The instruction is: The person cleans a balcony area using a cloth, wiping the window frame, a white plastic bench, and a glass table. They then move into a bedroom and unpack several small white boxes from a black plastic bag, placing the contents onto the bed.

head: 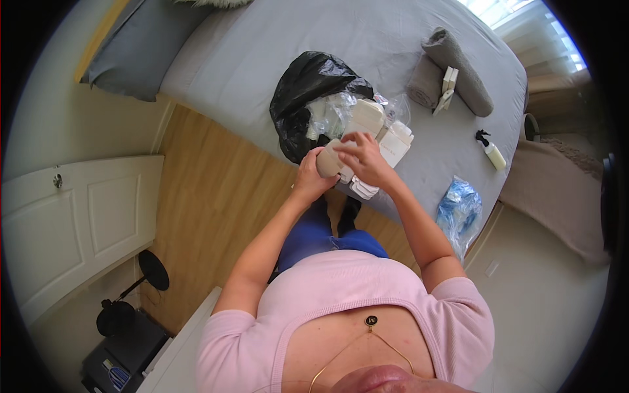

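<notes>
My left hand (pixel 314 178) grips a small pale cardboard box (pixel 328 158) above the edge of the bed. The bent fingers of my right hand (pixel 366 159) are over the box's right end; whether they pinch it is not clear. Just beyond my hands lie opened white cartons (pixel 397 142), one with print on its side, and flattened white card pieces (pixel 364 188) at the bed's edge. Behind them a black plastic bag (pixel 314 73) lies crumpled, with clear plastic wrapping (pixel 334 113) at its mouth.
On the grey bed sheet (pixel 236 88) are rolled grey towels (pixel 459 71) with small white boxes (pixel 448 81), a spray bottle (pixel 493 154) and a blue item in clear plastic (pixel 459 209). A white panelled door (pixel 113 206) and black stand (pixel 132 285) are to the left.
</notes>
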